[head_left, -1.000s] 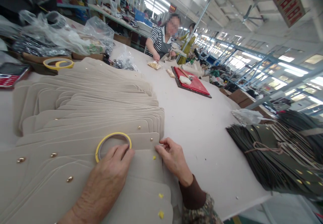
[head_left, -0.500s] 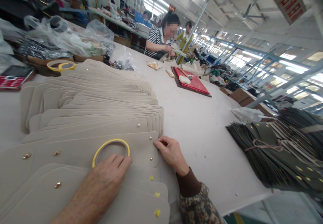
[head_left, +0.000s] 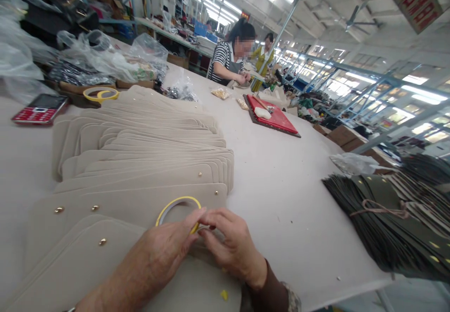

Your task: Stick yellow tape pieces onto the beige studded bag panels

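My left hand [head_left: 167,246] is closed on a roll of yellow tape [head_left: 181,199], held tilted over the beige panels. Thumb and fingers of my right hand [head_left: 234,244] pinch at the roll's right edge, against my left fingertips; the tape between them is mostly hidden. Under both hands lies a beige panel [head_left: 123,199] with gold-coloured studs, one [head_left: 216,192] near its right corner. A fanned stack of similar panels [head_left: 147,155] spreads behind it. More panels [head_left: 116,256] overlap in front, with a yellow tape bit [head_left: 224,295] by my right wrist.
Further left are a red phone [head_left: 40,109] and other tape rolls [head_left: 101,94]. A red board [head_left: 272,114] lies farther back, near a seated co-worker [head_left: 228,61]. Tied dark green panels [head_left: 379,209] occupy the right side, past a plastic bag [head_left: 355,163].
My right hand has left the panel's right corner and come to the tape roll. My left hand has shifted right with the roll. The view has turned slightly left.
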`<state>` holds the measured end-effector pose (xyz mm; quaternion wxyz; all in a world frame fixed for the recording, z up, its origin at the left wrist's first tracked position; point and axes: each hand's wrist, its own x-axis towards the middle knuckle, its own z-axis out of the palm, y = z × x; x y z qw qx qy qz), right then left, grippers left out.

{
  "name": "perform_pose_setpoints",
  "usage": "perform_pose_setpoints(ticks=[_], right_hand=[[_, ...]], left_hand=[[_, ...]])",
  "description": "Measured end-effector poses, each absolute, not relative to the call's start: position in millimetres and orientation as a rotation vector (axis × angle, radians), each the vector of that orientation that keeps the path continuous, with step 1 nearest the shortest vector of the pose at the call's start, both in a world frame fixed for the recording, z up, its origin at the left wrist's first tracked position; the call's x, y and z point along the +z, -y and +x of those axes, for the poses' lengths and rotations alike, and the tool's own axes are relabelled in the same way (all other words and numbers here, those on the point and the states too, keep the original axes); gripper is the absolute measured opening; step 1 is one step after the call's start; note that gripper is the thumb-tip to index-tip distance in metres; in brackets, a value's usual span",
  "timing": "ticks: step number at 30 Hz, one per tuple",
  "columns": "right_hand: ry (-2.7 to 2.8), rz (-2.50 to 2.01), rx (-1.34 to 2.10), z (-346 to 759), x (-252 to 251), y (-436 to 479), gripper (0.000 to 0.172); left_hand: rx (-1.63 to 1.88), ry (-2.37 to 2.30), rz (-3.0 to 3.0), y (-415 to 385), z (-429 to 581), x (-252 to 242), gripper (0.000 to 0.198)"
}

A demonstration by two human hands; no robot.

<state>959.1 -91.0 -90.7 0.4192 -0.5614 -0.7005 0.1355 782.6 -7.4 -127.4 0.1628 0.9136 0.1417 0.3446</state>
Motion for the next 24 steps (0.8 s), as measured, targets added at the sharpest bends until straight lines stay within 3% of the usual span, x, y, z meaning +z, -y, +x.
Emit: perform_pose_setpoints(ticks=[4,8,12,18,24], right_hand=[[1.856,-1.378,0.139,955,-99,89,0.017],[1.868,-1.344,-0.058,952,-100,95,0.017],[1.867,-1.346,-0.055,956,-105,97,0.016],[1.333,-1.677,0.528,941,-87,103,0.015],[0.841,-1.721,0.972,932,-83,98,0.016]], left_hand=[[0.949,-0.454,2.587,11,783,-127,0.040],[0.761,-0.502,2.523,21,781,-116,0.021],[0.637,-0.550,2.552,22,782,-111,0.008],[0.946,-0.500,2.606,26,785,-105,0.022],[1.043,-0.376,2.546,21,788,-112,0.018]])
